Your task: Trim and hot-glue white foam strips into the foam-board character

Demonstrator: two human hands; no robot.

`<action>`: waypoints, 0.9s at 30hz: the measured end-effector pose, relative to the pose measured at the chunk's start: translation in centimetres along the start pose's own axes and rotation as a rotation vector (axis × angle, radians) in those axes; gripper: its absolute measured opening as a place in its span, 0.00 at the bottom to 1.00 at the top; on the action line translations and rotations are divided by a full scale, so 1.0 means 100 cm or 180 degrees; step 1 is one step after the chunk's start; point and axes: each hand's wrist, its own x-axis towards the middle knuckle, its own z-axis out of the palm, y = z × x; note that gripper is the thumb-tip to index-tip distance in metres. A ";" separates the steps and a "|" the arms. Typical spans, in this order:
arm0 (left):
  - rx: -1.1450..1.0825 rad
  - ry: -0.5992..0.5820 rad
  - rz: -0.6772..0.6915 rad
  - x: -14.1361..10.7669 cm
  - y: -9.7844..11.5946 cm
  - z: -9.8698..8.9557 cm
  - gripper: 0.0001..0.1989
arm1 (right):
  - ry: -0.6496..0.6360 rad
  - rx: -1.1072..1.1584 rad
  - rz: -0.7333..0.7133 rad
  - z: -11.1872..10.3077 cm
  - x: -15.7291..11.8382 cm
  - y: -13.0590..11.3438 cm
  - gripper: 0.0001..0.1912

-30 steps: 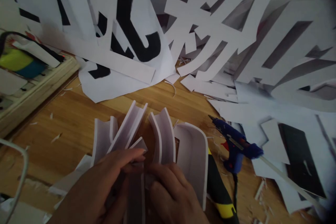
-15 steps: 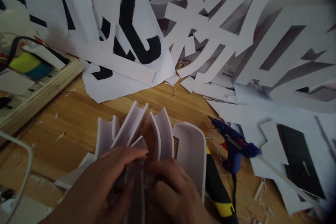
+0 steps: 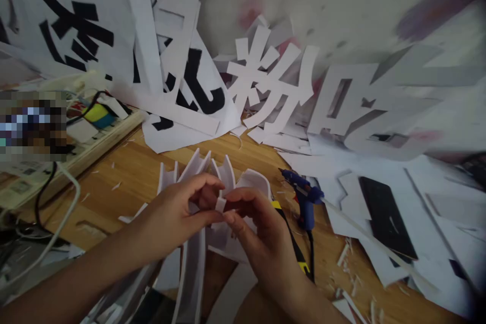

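My left hand [image 3: 192, 205] and my right hand [image 3: 266, 228] meet above the wooden worktop. Between their fingertips they pinch a small white strip [image 3: 220, 205], both hands closed on it. Behind and below them stand several white U-shaped channel pieces [image 3: 195, 163], partly covered by my fingers. A long curved white channel [image 3: 191, 273] runs down toward me under my left wrist. Right of my right hand lies a blue hot glue gun [image 3: 304, 193] with a glue stick in its rear. A black and yellow tool handle [image 3: 299, 253] is partly hidden behind that hand.
White cut-out characters [image 3: 273, 81] lean along the wall, beside paper sheets with black characters [image 3: 205, 86]. A black phone [image 3: 388, 217] lies on paper at the right. At the left are a tray [image 3: 129, 124] of odds and ends and a white cable [image 3: 74, 197]. Scraps litter the wooden table [image 3: 114, 162].
The view has tilted up and widened. Both hands have risen off the channel pieces, and the small white strip now shows between their fingertips.
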 end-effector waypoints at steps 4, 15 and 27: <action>-0.0831 0.0111 -0.0226 -0.003 0.001 0.006 0.12 | 0.0550 -0.0820 -0.0229 -0.030 -0.016 0.006 0.08; -0.2302 -0.0219 -0.0795 -0.011 0.023 0.036 0.17 | 0.0050 -0.2746 -0.0223 -0.095 -0.069 0.056 0.04; -0.1845 0.0065 -0.0726 -0.001 0.034 0.058 0.18 | 0.0205 -0.3364 0.0102 -0.084 -0.071 0.087 0.22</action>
